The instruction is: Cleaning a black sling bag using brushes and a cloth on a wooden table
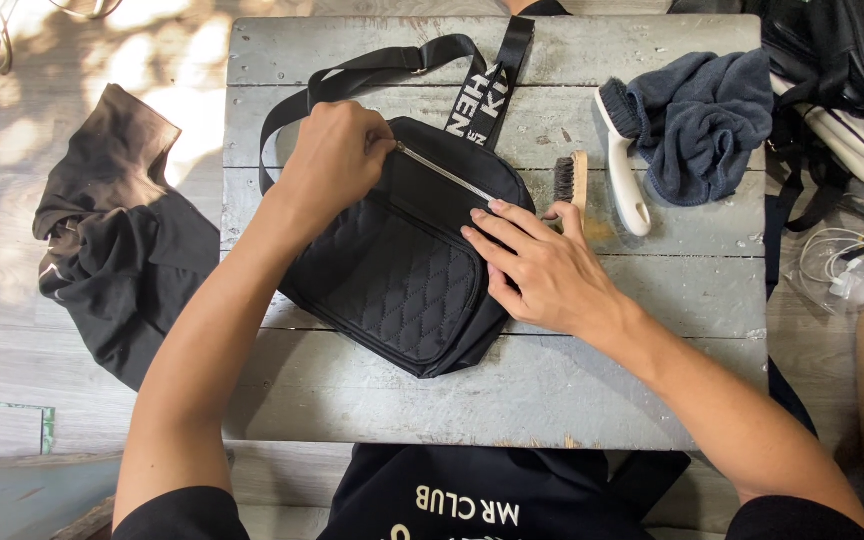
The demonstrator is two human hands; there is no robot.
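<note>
A black quilted sling bag (407,270) lies on a grey wooden table (572,390), its strap (352,72) looping toward the far edge. My left hand (337,155) pinches the end of the silver zipper (442,170) at the bag's upper left corner. Flat on the bag's right side near the zipper's other end rests my right hand (537,265), fingers spread and pressing the fabric.
A wooden brush (572,180) and a white-handled brush (624,170) lie right of the bag, beside a dark blue cloth (702,120). A black garment (117,250) lies on the floor at left. Bags (842,70) and cables (842,265) crowd the right.
</note>
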